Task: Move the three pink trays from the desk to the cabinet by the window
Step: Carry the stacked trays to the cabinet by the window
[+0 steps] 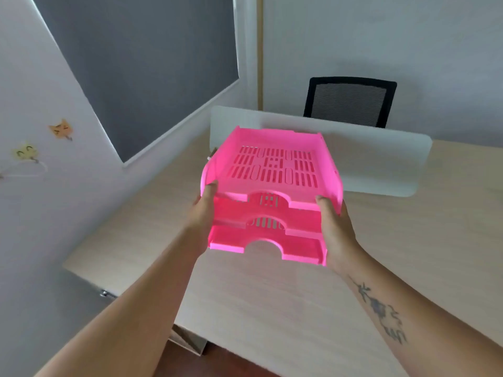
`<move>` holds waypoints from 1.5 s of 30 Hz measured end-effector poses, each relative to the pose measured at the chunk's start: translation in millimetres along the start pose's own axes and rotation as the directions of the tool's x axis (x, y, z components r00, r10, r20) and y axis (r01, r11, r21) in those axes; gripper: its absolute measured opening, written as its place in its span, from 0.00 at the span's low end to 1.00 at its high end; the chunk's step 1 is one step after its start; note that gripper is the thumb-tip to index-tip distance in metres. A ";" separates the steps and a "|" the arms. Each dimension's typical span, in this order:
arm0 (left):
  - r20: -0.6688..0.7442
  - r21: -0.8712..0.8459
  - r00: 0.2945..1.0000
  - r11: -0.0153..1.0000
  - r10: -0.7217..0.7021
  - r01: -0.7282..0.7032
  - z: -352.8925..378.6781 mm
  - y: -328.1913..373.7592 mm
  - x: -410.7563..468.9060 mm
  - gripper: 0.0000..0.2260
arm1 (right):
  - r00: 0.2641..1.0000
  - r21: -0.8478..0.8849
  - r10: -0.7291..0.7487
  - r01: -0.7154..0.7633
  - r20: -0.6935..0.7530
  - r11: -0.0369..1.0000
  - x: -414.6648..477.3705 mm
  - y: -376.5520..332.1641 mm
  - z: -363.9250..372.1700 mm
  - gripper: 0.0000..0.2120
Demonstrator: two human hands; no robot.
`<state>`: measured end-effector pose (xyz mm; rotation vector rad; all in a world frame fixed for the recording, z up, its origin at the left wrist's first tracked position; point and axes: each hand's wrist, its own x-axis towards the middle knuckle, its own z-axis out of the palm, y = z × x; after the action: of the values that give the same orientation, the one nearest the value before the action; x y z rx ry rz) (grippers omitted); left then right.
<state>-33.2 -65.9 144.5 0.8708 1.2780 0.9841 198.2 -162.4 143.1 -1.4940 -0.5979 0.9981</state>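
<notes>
My left hand (202, 210) and right hand (336, 227) clamp the three stacked pink trays (272, 170) by their sides above the desk (272, 308); I'd keep them level and squeeze evenly.

I see a black mesh-backed office chair (349, 103) standing behind a low white divider panel (381, 161) at the far edge. On the wall to my left hangs a large grey board (152, 63) in a pale frame. Below and left of it, two cat-shaped hooks are stuck on the wall: an orange cat hook (62, 129) above a yellow cat hook (25, 152), near each other.
</notes>
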 end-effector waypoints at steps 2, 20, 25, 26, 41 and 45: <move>-0.080 -0.043 0.996 0.998 0.050 -0.054 -6.6 8.4 -24.3 0.31 | 0.996 -0.015 -0.036 0.038 0.080 0.999 -6.7 -16.5 -0.5 0.17; -0.785 -0.071 0.568 0.875 0.247 -0.479 -294.2 -26.7 -408.8 0.28 | 0.447 -0.013 -0.054 0.146 0.893 0.989 -305.5 -16.5 203.1 0.14; -0.886 -0.015 0.407 0.864 0.221 -0.504 -376.7 -74.3 -540.4 0.30 | 0.219 0.000 -0.032 0.144 0.975 0.990 -447.7 26.1 251.0 0.23; -0.905 -0.005 0.369 0.865 0.209 -0.502 -390.1 -81.7 -566.0 0.29 | 0.178 0.005 -0.029 0.138 0.984 0.990 -476.7 35.8 259.3 0.24; -0.988 -0.093 0.146 0.920 -0.040 -0.380 -570.4 -178.5 -765.4 0.27 | 0.023 -0.116 0.115 0.022 0.993 0.993 -752.2 178.3 348.7 0.27; -0.989 -0.119 0.130 0.911 -0.073 -0.394 -605.8 -197.1 -763.1 0.24 | 0.022 -0.146 0.145 0.055 0.989 0.988 -771.0 205.7 377.2 0.25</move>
<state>-634.7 -857.0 167.1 -0.1476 2.0088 2.1286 -544.3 -639.5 153.9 -0.5847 -1.7000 2.1278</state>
